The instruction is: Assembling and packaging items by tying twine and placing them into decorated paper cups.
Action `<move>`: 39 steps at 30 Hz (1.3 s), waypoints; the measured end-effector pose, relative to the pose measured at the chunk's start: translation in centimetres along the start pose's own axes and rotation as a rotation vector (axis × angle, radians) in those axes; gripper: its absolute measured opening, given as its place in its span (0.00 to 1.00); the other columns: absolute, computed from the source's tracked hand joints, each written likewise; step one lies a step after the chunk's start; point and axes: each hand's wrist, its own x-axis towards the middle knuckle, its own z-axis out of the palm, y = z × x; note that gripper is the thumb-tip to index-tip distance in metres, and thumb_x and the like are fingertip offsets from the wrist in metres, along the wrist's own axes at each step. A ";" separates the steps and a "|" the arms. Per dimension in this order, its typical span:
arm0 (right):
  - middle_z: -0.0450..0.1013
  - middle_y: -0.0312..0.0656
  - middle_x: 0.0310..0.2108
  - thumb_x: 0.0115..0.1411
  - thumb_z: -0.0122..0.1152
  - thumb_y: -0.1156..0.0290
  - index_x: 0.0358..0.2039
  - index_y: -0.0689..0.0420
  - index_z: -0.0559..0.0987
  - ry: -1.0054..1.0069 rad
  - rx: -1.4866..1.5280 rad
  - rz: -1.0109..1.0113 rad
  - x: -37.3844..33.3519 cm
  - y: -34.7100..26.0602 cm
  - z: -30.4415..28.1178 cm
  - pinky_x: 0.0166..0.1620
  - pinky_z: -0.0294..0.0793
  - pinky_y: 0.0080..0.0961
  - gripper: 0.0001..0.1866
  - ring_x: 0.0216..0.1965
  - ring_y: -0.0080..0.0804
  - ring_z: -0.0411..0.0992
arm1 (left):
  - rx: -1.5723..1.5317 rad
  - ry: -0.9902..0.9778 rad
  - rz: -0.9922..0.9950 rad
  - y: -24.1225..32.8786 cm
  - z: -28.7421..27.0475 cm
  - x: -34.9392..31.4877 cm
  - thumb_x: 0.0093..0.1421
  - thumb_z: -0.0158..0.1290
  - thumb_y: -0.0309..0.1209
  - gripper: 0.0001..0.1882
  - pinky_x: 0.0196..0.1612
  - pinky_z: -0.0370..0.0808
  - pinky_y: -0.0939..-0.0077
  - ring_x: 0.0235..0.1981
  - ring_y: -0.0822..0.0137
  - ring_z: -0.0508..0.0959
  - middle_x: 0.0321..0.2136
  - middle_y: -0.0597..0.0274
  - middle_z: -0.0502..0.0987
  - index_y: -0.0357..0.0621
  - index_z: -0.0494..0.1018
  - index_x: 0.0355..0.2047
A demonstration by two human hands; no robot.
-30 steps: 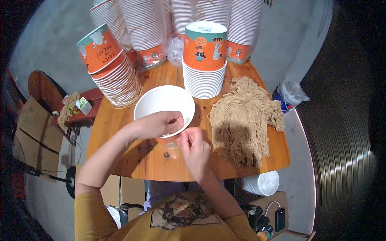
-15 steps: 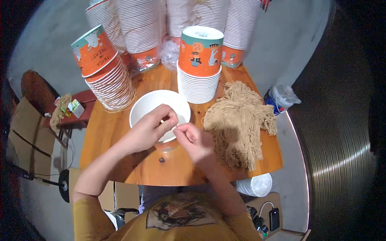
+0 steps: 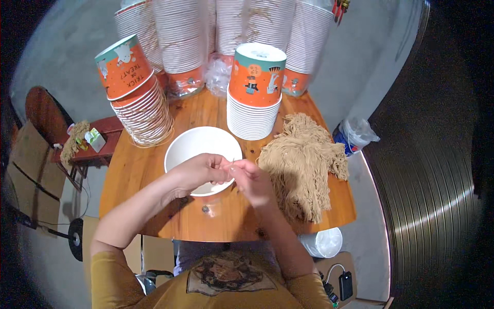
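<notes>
One round, open-topped paper bucket (image 3: 188,147), white inside, sits mouth up near the middle of the brown wooden worktop (image 3: 231,226). At its near right rim the bare left hand (image 3: 201,172) and bare right hand (image 3: 250,180) meet, fingers of both pinched together; what, if anything, they grip is too small to tell. Rightward lies a tan bundle of stringy yarn (image 3: 297,167); behind stands an upside-down orange-and-green stack of paper buckets (image 3: 256,85).
</notes>
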 end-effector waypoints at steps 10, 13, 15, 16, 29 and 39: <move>0.67 0.31 0.20 0.62 0.53 0.67 0.39 0.59 0.71 -0.018 0.204 -0.122 -0.2 0.7 -0.4 0.25 0.61 0.15 0.10 0.21 0.15 0.63 | -0.221 0.054 0.003 1.0 1.1 -0.5 0.56 0.52 0.24 0.04 0.28 0.64 0.87 0.25 0.81 0.68 0.26 0.68 0.73 0.40 0.70 0.32; 0.69 0.34 0.22 0.62 0.54 0.68 0.40 0.57 0.69 -0.054 0.011 -0.148 -1.3 -1.0 -2.2 0.28 0.65 0.16 0.09 0.24 0.17 0.66 | -0.291 0.094 0.042 1.0 1.1 -0.5 0.56 0.51 0.23 0.04 0.28 0.65 0.88 0.25 0.80 0.69 0.27 0.67 0.73 0.39 0.69 0.32; 0.68 0.32 0.23 0.61 0.55 0.72 0.37 0.58 0.72 -0.141 0.046 -0.118 -1.8 -1.5 -3.1 0.30 0.66 0.15 0.05 0.26 0.17 0.68 | -0.273 0.040 0.105 0.6 1.0 -0.1 0.57 0.50 0.23 0.03 0.28 0.66 0.87 0.25 0.80 0.69 0.28 0.66 0.74 0.40 0.69 0.33; 0.68 0.32 0.23 0.61 0.55 0.72 0.37 0.58 0.72 -0.141 0.046 -0.114 -2.0 -2.6 -3.5 0.30 0.66 0.15 0.05 0.26 0.17 0.68 | -0.276 0.040 0.103 0.5 1.1 -0.1 0.57 0.50 0.23 0.03 0.28 0.66 0.87 0.25 0.80 0.69 0.28 0.66 0.74 0.40 0.69 0.33; 0.77 0.38 0.38 0.62 0.49 0.67 0.42 0.58 0.75 -0.141 0.146 0.098 1.3 -5.3 -3.4 0.17 0.53 0.10 0.12 0.15 0.11 0.55 | 0.225 -0.087 0.155 0.6 2.8 -1.9 0.62 0.51 0.33 0.07 0.30 0.65 0.85 0.26 0.82 0.66 0.24 0.74 0.69 0.42 0.70 0.32; 0.68 0.29 0.23 0.55 0.60 0.78 0.32 0.58 0.76 0.089 -0.356 -0.293 -2.5 -0.9 -4.2 0.25 0.63 0.13 0.04 0.21 0.14 0.62 | 0.081 -0.017 0.051 0.7 2.9 -0.9 0.61 0.54 0.36 0.10 0.27 0.63 0.88 0.23 0.83 0.66 0.23 0.74 0.71 0.42 0.72 0.30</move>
